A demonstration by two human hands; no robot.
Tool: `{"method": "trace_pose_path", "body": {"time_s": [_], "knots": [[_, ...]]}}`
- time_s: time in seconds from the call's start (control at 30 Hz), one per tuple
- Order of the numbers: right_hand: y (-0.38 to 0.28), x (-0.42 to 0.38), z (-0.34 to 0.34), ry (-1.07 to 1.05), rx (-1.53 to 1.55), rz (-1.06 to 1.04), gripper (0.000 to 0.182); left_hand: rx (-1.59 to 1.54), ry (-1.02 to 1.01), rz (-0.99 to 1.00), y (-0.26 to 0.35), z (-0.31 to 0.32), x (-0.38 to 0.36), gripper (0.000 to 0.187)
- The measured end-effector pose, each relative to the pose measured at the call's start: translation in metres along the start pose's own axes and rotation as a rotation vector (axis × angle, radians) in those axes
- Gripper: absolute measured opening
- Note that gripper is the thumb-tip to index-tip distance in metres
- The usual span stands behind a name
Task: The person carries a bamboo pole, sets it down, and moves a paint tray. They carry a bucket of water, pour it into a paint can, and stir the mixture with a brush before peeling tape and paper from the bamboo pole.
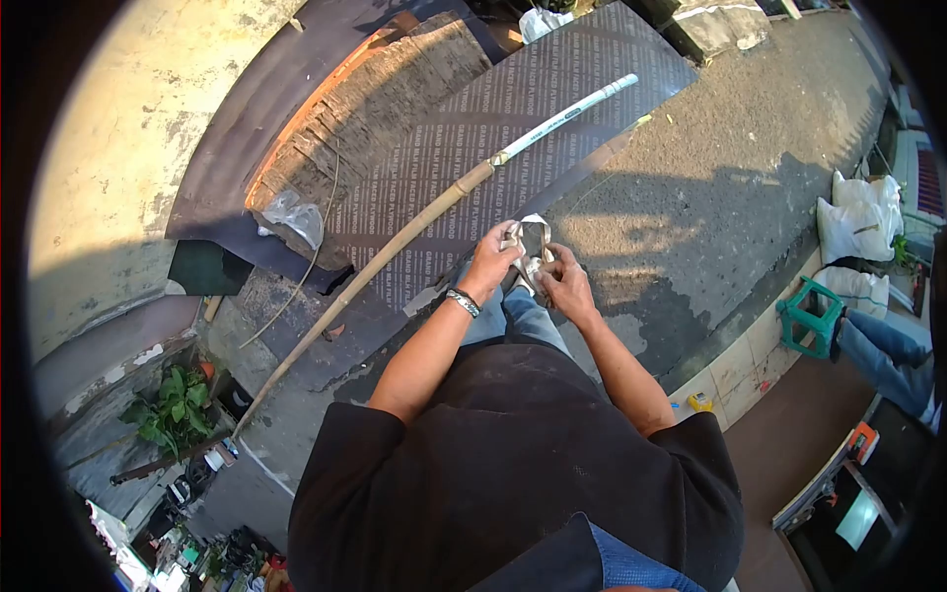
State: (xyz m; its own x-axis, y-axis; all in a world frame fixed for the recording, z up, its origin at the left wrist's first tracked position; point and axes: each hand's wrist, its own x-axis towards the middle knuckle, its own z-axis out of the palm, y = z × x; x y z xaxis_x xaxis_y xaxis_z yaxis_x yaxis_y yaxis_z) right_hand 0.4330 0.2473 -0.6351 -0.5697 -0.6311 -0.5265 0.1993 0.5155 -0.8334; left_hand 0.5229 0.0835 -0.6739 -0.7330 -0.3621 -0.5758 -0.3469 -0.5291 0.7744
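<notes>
In front of my body, both hands hold a crumpled whitish strip (534, 219) that curves in a loop between them. My left hand (490, 264) pinches one side of it, and my right hand (565, 284) has its fingers closed on the other side. What the strip is made of I cannot tell. Just beyond my hands, a long bamboo pole (400, 240) lies slantwise over a dark printed plywood sheet (434, 187). A white pipe (567, 118) is joined to the pole's far end.
A rough wooden slab (380, 99) with a clear plastic bag (296, 217) lies left of the pole. To the right are a green stool (811, 318), white sacks (858, 217), a person's jeans-clad leg (883, 355) and a yellow tape measure (700, 403). A leafy plant (173, 409) grows at lower left.
</notes>
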Motion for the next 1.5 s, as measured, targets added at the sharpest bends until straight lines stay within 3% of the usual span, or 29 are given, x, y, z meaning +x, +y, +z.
{"method": "trace_pose_path", "body": {"time_s": [0.1, 0.17, 0.27, 0.4, 0.5, 0.53, 0.63, 0.67, 0.77, 0.87, 0.97, 1.0, 1.1, 1.27, 1.4, 1.5], "knots": [[0.014, 0.025, 0.003, 0.386, 0.619, -0.1, 0.054, -0.315, 0.164, -0.047, 0.011, -0.013, 0.001, 0.05], [0.004, 0.043, -0.006, 0.463, 0.766, -0.119, 0.051, -0.367, 0.162, -0.211, 0.005, -0.024, 0.002, 0.049], [-0.02, 0.062, -0.007, 0.56, 0.954, -0.094, 0.044, -0.494, 0.1, -0.251, -0.022, -0.034, 0.013, 0.052], [-0.043, 0.078, -0.028, 0.396, 0.988, -0.082, 0.048, -0.423, -0.001, -0.034, 0.03, -0.041, 0.012, 0.06], [-0.06, 0.085, -0.046, 0.382, 0.786, -0.145, 0.047, -0.351, -0.09, -0.21, 0.066, -0.059, 0.006, 0.067], [-0.068, 0.085, -0.047, 0.364, 0.736, -0.173, 0.047, -0.219, 0.04, -0.225, 0.058, -0.064, 0.011, 0.068], [-0.085, 0.084, -0.041, 0.295, 0.594, -0.241, 0.048, 0.442, 0.259, 0.333, 0.078, -0.045, 0.018, 0.053], [-0.086, 0.084, -0.038, 0.263, 0.547, -0.251, 0.048, 0.499, 0.243, 0.411, 0.096, -0.031, 0.015, 0.042], [-0.101, 0.081, -0.025, 0.283, 0.533, -0.242, 0.046, 1.057, 0.241, 0.785, 0.155, 0.018, -0.006, 0.04], [-0.109, 0.08, -0.016, 0.367, 0.63, -0.212, 0.047, 1.173, 0.179, 0.669, 0.147, 0.034, -0.016, 0.035], [-0.11, 0.075, -0.004, 0.338, 0.705, -0.197, 0.048, 0.629, 0.224, 0.399, 0.111, 0.041, 0.0, 0.033], [-0.108, 0.076, 0.0, 0.309, 0.725, -0.201, 0.049, 0.561, 0.258, 0.455, 0.1, 0.04, 0.008, 0.029], [-0.099, 0.077, 0.008, 0.282, 0.757, -0.182, 0.05, 0.671, 0.321, 0.345, 0.094, 0.034, 0.016, 0.024], [-0.094, 0.086, -0.014, 0.385, 0.923, -0.096, 0.034, 1.12, 0.296, 0.734, 0.09, 0.019, -0.001, 0.018], [-0.094, 0.082, -0.021, 0.366, 1.009, -0.133, 0.032, 1.017, 0.145, 0.553, 0.095, 0.022, -0.008, 0.02], [-0.107, 0.077, -0.028, 0.338, 0.897, -0.268, 0.032, 0.831, 0.001, 0.687, 0.1, 0.023, -0.004, 0.039]]}}
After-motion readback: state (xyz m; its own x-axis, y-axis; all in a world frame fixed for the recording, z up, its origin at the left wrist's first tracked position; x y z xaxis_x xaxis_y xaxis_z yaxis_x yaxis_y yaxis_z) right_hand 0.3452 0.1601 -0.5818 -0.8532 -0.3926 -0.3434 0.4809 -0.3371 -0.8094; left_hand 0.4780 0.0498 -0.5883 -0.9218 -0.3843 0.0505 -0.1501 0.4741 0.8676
